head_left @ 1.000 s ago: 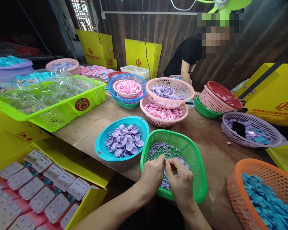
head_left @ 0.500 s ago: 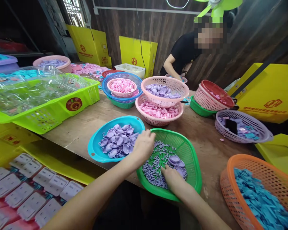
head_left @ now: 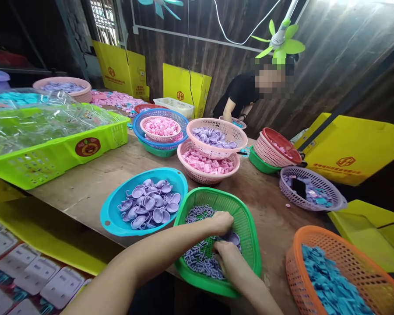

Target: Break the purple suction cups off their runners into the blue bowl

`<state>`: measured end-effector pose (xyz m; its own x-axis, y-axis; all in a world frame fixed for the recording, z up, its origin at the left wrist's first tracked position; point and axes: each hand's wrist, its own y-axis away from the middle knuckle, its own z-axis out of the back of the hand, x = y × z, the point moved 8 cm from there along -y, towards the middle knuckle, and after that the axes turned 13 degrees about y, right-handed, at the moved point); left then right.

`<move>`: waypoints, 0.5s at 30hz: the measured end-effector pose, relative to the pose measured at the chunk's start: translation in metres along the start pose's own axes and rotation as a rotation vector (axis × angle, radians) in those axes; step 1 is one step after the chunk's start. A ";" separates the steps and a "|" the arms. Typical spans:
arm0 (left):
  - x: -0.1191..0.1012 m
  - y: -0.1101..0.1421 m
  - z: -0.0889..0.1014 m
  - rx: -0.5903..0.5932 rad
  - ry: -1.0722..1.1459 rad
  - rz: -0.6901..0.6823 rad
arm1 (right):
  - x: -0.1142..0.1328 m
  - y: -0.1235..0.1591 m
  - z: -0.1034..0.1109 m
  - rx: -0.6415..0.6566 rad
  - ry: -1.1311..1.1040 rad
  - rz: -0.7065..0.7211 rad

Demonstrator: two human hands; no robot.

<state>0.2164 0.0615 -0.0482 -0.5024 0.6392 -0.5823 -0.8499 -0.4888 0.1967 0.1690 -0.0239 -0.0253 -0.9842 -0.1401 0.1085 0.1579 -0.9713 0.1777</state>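
Both hands are over the green basket (head_left: 249, 245), which holds many small purple hook-shaped pieces (head_left: 200, 260) and a few round purple dish pieces (head_left: 233, 238). My left hand (head_left: 222, 222) is over the basket's middle with its fingers curled closed; what they hold is hidden. Just nearer to me, my right hand (head_left: 229, 259) is closed low among the hooks, beside the dish pieces, its fingertips out of sight. Left of the basket stands a blue basin (head_left: 110, 212) heaped with purple cup-like pieces (head_left: 149, 202).
Stacked pink baskets (head_left: 213, 177) stand behind the green one. An orange basket (head_left: 297, 262) of teal pieces is at right, a lilac basket (head_left: 335, 203) behind it. A lime crate (head_left: 52, 162) of plastic bags sits left. Across the table, a person (head_left: 239, 94) bends over a basket.
My left hand has moved right, from the gap between the blue basin and green basket to over the green basket, closer to my right hand. The whole view has shifted.
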 end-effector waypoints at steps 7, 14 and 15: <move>0.016 0.056 0.040 -0.142 0.182 0.048 | -0.027 0.023 0.044 -0.419 -0.434 -0.150; 0.015 0.122 0.017 -0.105 1.133 0.073 | -0.027 0.026 0.049 -0.419 -0.821 -0.160; 0.011 0.128 0.012 -0.035 1.260 0.072 | -0.027 0.024 0.049 -0.420 -0.861 -0.161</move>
<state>0.1004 0.0129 -0.0195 -0.0313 -0.3878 -0.9212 -0.8129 -0.5264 0.2492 0.2035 -0.0344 0.0241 -0.5688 0.0264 0.8220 -0.1795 -0.9794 -0.0928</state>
